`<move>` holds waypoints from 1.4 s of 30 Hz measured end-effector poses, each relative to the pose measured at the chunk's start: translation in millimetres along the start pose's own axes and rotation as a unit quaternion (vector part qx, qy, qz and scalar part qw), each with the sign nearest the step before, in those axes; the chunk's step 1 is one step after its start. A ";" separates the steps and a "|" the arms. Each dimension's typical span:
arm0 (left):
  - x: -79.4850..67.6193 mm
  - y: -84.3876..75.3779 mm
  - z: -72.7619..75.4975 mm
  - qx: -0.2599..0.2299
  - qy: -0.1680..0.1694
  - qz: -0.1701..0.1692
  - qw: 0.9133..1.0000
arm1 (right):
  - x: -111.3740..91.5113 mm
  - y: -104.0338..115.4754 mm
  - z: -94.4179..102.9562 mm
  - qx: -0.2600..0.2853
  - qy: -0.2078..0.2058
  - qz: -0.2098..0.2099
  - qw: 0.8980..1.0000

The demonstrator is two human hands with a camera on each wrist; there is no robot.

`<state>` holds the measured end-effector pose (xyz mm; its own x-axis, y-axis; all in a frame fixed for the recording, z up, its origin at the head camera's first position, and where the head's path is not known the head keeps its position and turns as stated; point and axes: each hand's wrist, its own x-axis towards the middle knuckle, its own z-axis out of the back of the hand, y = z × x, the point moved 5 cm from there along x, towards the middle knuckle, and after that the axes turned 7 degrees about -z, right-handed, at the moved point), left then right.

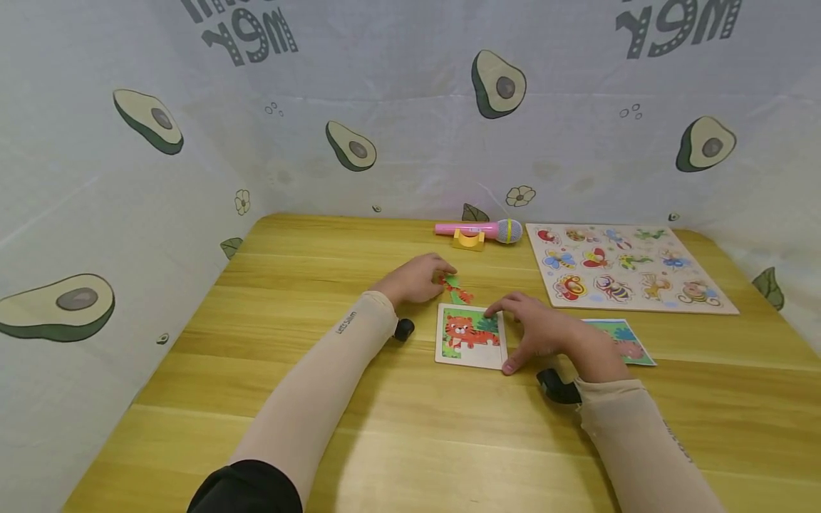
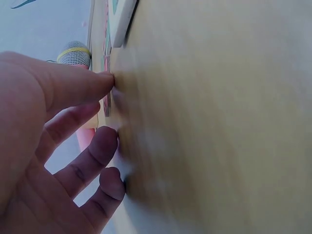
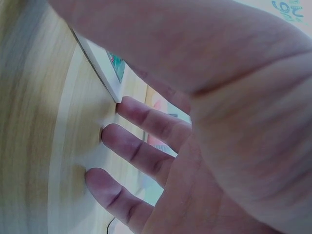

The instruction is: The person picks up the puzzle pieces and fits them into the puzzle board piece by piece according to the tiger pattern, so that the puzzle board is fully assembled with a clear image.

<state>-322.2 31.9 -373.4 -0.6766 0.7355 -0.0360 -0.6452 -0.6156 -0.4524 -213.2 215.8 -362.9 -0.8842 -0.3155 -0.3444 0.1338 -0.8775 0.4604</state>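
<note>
In the head view a square puzzle board [image 1: 471, 358] lies at mid-table. Its tiger picture has a blank white gap at the lower right. My right hand [image 1: 545, 328] rests at the board's right side, thumb by the near corner and index finger over the green upper right; other fingertips [image 3: 114, 136] meet the table beside its edge. Behind the board my left hand [image 1: 417, 278] pinches a thin green and orange puzzle piece [image 1: 459, 293] between thumb and index finger. The left wrist view shows that piece edge-on, while the other fingertips [image 2: 111, 183] rest on the wood.
A pink toy microphone [image 1: 481, 229] and a yellow stand [image 1: 469, 241] sit at the table's back. To their right lies a large insect picture board [image 1: 603, 303]. A small picture card [image 1: 631, 349] shows partly behind my right wrist. A printed curtain [image 1: 410, 107] surrounds the table.
</note>
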 end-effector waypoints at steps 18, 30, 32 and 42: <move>-0.9 1.0 2.7 0.016 0.021 0.022 0.999 | -1.5 -0.9 -2.2 0.010 -0.003 0.007 1.000; -12.2 5.1 18.0 -0.075 -0.047 0.088 0.992 | -1.0 -2.4 -1.8 0.009 -0.001 -0.002 1.000; -16.7 6.3 20.2 -0.107 -0.053 0.089 0.989 | -1.1 -2.2 -1.7 0.011 0.000 -0.001 1.000; -34.7 -1.4 20.4 -0.130 -0.045 0.032 0.990 | -1.5 -1.0 -1.4 0.010 0.000 0.003 1.000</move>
<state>-305.0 1.5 -353.3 -0.7497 0.6618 0.0013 -0.4945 -0.5589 -0.6657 -211.3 216.6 -364.0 -0.8835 -0.3205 -0.3417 0.1301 -0.8686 0.4782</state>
